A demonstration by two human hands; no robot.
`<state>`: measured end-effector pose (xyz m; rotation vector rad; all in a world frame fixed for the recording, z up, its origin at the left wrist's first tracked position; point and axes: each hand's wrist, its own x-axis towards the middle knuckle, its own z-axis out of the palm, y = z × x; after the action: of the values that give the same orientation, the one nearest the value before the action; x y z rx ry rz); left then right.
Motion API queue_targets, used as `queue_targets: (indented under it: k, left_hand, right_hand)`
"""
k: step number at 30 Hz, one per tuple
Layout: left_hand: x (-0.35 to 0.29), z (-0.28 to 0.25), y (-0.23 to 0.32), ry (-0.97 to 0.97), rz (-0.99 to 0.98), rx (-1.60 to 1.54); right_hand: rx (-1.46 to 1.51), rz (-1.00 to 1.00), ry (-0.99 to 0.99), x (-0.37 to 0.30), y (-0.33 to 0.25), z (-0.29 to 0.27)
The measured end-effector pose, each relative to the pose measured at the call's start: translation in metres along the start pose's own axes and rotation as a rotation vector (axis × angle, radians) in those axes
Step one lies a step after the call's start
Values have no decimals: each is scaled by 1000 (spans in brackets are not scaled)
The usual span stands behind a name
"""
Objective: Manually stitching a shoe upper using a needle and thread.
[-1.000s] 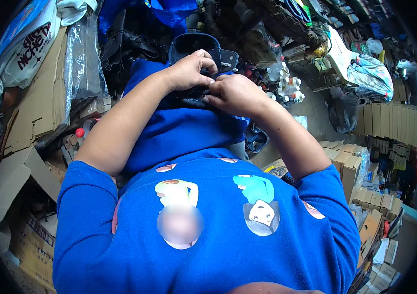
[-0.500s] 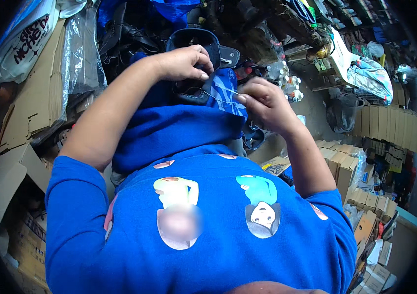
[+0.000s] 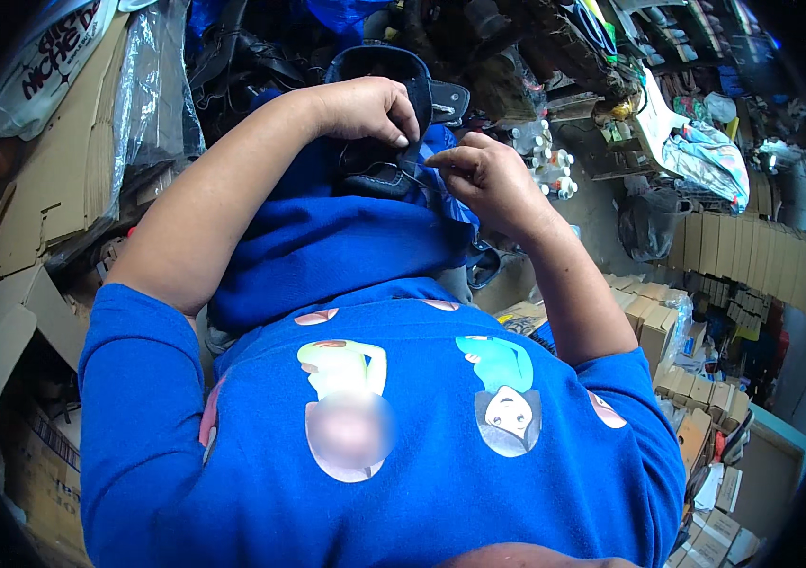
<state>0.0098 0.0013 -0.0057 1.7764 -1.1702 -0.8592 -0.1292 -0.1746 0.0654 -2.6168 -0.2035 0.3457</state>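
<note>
A black leather sandal (image 3: 379, 59) with a stitched side strap lies on the blue cloth over my lap. My left hand (image 3: 365, 112) is closed on its upper edge, thumb and fingers pinching the leather. Just to the right, my right hand (image 3: 493, 185) has its fingertips close to the leather's edge, closed on a thin pale thread (image 3: 407, 174). The thread trails from the sandal's lower part. Whether a needle is between those fingers is too small to tell. A patterned blue cloth (image 3: 446, 194) shows beneath the right fingertips.
Flat cardboard sheets (image 3: 57, 204) and clear plastic (image 3: 152, 90) stand at the left. Several white bottles (image 3: 553, 170) are beyond my right hand. Stacked cartons (image 3: 654, 327) fill the right side. A dark plastic bag (image 3: 647, 227) stands on the floor.
My right hand has moved left and up toward the sandal, and the thread, stretched out before, is now shorter between them. The left hand stays on the sandal, shifted slightly.
</note>
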Motion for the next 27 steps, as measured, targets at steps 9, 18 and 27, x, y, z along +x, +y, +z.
queue_targets:
  k: [9, 18, 27]
  left_hand:
    - [17, 1, 3, -101, -44, 28]
    - [16, 1, -3, -97, -30, -25]
    - [2, 0, 2, -80, 43, 81]
  right_hand:
    - [-93, 20, -41, 3, -2, -8]
    - [60, 2, -78, 13, 15, -6]
    - [146, -24, -113, 16, 31, 0]
